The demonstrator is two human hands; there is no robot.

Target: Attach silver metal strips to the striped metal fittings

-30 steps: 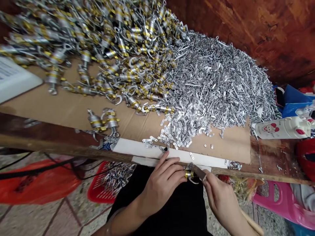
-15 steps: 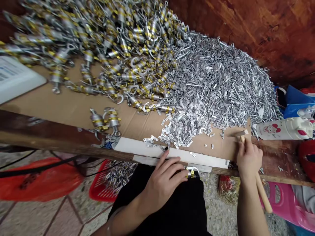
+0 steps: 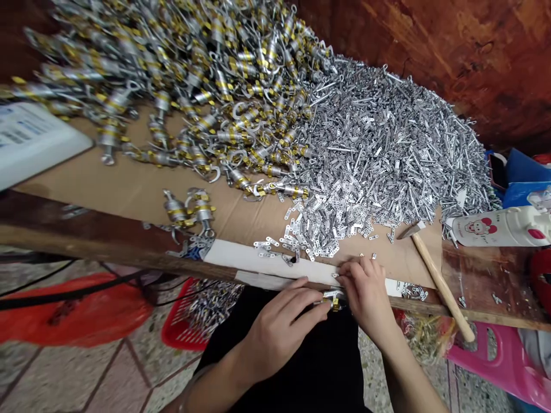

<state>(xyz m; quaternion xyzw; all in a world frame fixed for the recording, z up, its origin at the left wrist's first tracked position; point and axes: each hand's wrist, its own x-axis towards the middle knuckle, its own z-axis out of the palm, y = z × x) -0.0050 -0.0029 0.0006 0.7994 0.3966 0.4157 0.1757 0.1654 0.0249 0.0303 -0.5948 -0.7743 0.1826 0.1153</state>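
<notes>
My left hand (image 3: pixel 286 321) is closed around a silver metal fitting with a yellow band (image 3: pixel 336 304) at the bench's front edge; its fingers cover part of the piece. Close by on the right, my right hand (image 3: pixel 365 289) pinches a small flat link plate with holes (image 3: pixel 335 276) over the white strip (image 3: pixel 310 269). The wooden-handled hammer (image 3: pixel 438 276) lies on the bench to the right of that hand, its handle overhanging the front edge. A few link plates (image 3: pixel 263 246) lie left of my hands.
Behind stands a large heap of yellow-banded fittings (image 3: pixel 224 86), beside a heap of small silver parts (image 3: pixel 383 137). A white bottle (image 3: pixel 495 226) lies at the right. Below the bench are a red basket (image 3: pixel 178 327) and a pink stool (image 3: pixel 495 355).
My right hand has let go of the hammer, which now lies on the bench. That hand has moved left to the link plate beside my left hand, which still holds the fitting.
</notes>
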